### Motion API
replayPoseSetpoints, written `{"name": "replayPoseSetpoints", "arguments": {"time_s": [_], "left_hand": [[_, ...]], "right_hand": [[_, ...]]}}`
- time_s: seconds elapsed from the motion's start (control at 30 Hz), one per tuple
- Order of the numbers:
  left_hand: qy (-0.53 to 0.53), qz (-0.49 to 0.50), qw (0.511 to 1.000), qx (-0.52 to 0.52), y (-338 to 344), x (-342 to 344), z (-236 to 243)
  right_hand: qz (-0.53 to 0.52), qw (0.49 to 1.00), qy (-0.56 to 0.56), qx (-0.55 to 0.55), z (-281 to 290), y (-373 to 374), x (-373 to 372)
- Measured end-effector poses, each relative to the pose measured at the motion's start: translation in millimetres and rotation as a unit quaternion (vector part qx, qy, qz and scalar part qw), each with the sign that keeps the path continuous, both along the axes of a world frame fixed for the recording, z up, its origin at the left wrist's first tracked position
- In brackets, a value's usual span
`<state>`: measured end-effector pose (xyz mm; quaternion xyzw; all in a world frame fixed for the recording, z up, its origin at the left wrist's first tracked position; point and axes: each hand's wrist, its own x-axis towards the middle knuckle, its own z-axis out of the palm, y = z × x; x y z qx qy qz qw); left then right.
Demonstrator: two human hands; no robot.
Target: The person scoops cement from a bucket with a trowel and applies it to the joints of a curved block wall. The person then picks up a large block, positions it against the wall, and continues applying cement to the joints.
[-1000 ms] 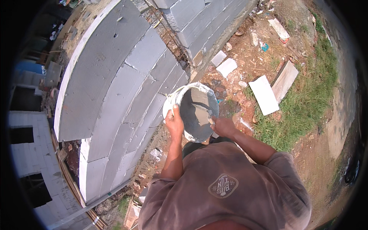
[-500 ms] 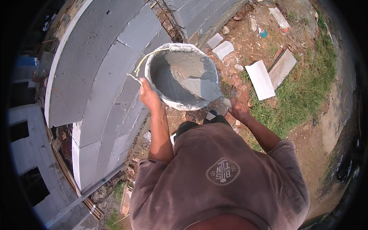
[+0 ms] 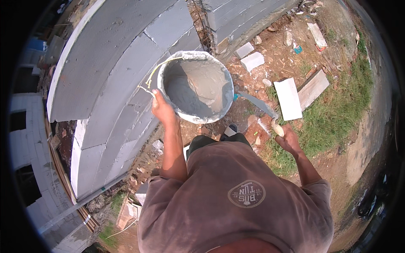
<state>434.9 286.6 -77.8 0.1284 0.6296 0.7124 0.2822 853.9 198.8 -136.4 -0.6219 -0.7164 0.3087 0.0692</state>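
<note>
My left hand [image 3: 163, 109] is closed on the near left rim of a mortar-caked bucket [image 3: 201, 119], thumb on top. Wet grey mortar [image 3: 206, 80] lines the inside of the bucket, and a yellow cord [image 3: 159, 66] runs over its far left edge. To the right of the bucket, my right hand [image 3: 289, 139] is wrapped round the pale handle of a trowel [image 3: 258, 103]. The trowel's blade points up and left toward the bucket, apart from its rim and seen nearly edge-on.
A grey block wall [image 3: 122, 80] curves along the left side, with a rusty rebar gap [image 3: 200, 23] in it. White block pieces [image 3: 253, 61] and flat slabs [image 3: 288, 99] lie on dirt and grass to the right. Long poles [image 3: 63, 177] lie beyond the wall.
My right hand has drawn the trowel out of the bucket, to the right and nearer to me. The bucket, still in my left hand, has shifted slightly left in view.
</note>
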Motion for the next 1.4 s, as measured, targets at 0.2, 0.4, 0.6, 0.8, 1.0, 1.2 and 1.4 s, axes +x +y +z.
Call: {"name": "replayPoseSetpoints", "arguments": {"time_s": [0.2,0.4,0.6,0.8,1.0,1.2,1.4], "left_hand": [[0.001,-0.033,0.999,0.040,-14.3,-0.2,-0.8],[0.082,0.010,0.996,-0.041,-51.4,-22.0,-7.6],[0.084,0.134,0.985,-0.068,-116.3,-73.4,-21.9],[0.146,0.258,0.937,-0.183,-189.1,-127.0,-27.6],[0.155,0.367,0.891,-0.216,-274.3,-162.1,-23.3],[0.150,0.480,0.845,-0.181,-348.6,-191.5,-28.9],[0.136,0.492,0.826,-0.237,-411.8,-220.4,-38.6]], "right_hand": [[-0.053,0.902,0.244,-0.353,25.6,81.5,-66.3],[-0.099,0.907,0.196,-0.358,19.2,74.7,-11.5],[-0.130,0.956,0.189,-0.184,12.0,48.6,15.8],[-0.111,0.973,0.186,-0.080,-38.6,52.4,-9.4],[-0.032,0.987,0.128,-0.090,-76.9,50.9,-41.7],[0.094,0.990,0.103,-0.028,-42.6,40.2,-137.7],[0.173,0.982,0.081,-0.006,-53.3,42.8,-198.2]]}}
